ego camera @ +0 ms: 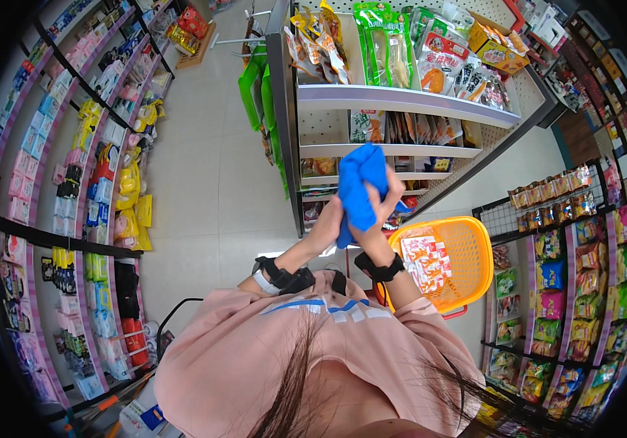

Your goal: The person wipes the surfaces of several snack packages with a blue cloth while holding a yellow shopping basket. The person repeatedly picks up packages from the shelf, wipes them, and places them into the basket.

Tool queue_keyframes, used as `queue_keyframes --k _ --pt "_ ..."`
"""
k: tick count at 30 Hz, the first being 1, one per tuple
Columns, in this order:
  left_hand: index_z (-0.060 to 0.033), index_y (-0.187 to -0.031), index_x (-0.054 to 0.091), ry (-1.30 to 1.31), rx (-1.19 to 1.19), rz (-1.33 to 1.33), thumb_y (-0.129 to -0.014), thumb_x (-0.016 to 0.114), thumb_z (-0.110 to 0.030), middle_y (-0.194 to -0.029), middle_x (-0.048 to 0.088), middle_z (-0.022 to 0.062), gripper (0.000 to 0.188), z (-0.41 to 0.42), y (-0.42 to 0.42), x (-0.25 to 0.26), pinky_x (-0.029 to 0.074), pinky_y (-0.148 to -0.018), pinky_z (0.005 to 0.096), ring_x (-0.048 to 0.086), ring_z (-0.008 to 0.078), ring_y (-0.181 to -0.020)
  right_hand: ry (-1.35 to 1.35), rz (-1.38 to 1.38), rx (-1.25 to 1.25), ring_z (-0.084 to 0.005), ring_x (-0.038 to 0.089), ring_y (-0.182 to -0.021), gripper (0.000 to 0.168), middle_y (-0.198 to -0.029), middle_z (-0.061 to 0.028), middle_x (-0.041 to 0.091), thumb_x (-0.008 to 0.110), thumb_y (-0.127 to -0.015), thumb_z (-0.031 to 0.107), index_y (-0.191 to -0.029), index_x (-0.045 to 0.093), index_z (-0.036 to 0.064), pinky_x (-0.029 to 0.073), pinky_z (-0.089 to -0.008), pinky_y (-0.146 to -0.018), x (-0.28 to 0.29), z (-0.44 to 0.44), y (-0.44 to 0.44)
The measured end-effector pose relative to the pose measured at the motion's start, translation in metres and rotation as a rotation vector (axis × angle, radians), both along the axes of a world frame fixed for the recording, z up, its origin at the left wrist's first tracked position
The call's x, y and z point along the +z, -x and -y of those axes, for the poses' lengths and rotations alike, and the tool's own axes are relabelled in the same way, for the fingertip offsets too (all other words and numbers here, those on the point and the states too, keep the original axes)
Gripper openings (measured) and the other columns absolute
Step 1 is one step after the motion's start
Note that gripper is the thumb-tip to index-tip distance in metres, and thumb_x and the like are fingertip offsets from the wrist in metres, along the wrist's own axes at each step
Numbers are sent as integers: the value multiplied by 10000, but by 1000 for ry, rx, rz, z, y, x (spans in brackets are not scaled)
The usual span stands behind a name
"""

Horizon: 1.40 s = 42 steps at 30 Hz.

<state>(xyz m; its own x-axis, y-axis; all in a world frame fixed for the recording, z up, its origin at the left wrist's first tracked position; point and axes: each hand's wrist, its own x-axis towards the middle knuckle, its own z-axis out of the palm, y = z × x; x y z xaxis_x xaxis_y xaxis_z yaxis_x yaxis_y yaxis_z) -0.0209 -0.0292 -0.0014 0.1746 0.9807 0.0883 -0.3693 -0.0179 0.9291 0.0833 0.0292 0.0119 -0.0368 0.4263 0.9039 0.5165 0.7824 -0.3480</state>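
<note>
A folded blue cloth [361, 169] is held up in front of my chest, before the end of a snack shelf. The fingers of my right hand [382, 205] grip its right side. Along the lower left side of the cloth lies my left hand [325, 223], with its fingers partly hidden behind the fabric. Below and right of my hands, a yellow plastic basket [475, 257] holds several red-and-white packets [425, 263]. Level with the cloth, the shelf's lower tiers carry packaged snacks [423, 128].
The top shelf [401, 98] bears green snack bags [384, 46] and a yellow carton [497, 46]. Green bags [253, 87] hang at its left end. Stocked shelves line the left [72, 180] and right [571, 290]. Tiled floor [198, 137] runs along the left aisle.
</note>
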Motion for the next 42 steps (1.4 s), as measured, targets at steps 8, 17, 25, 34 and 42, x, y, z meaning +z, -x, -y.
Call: queue_keyframes --k 8,17,25,34,42 --pt "-112 -1482 207 -145 120 82 -888 576 -17 -1356 463 95 705 -5 14 28 379 -1005 295 480 158 -1190 833 -526 322 -153 532 -977 312 -1084 -92 571 540 -946 189 -1181 476 -6 407 -311 -903 -22 -38 -43" --pt "-50 -1340 388 -199 421 -273 -952 519 -138 -1210 453 109 419 -27 -3 2 371 -984 335 477 215 -1142 620 -431 524 -241 374 -1262 538 -1388 -139 355 485 -964 373 -1318 419 -27 281 -367 -1054 -44 3 -28" --pt "-73 -1328 428 260 54 409 -898 323 -676 -1187 546 91 748 -12 -2 37 438 -961 326 549 181 -1038 195 37 199 -409 437 -1155 439 -1305 -223 408 666 -699 150 -1127 620 70 358 -473 -972 -19 41 -2" --pt "-77 -1396 331 182 6 446 -965 304 -539 -1332 472 101 632 -1 6 32 396 -1025 382 493 214 -1199 2 132 -92 -379 497 -1045 326 -1214 -188 494 700 -679 166 -1004 682 145 458 -446 -840 -11 11 -7" --pt "-47 -1376 358 191 -26 657 -983 300 -510 -1314 492 101 609 -12 24 32 415 -1005 358 503 201 -1178 6 189 -86 -387 471 -1065 340 -1240 -202 467 694 -687 210 -1022 677 158 430 -453 -865 -24 24 -4"
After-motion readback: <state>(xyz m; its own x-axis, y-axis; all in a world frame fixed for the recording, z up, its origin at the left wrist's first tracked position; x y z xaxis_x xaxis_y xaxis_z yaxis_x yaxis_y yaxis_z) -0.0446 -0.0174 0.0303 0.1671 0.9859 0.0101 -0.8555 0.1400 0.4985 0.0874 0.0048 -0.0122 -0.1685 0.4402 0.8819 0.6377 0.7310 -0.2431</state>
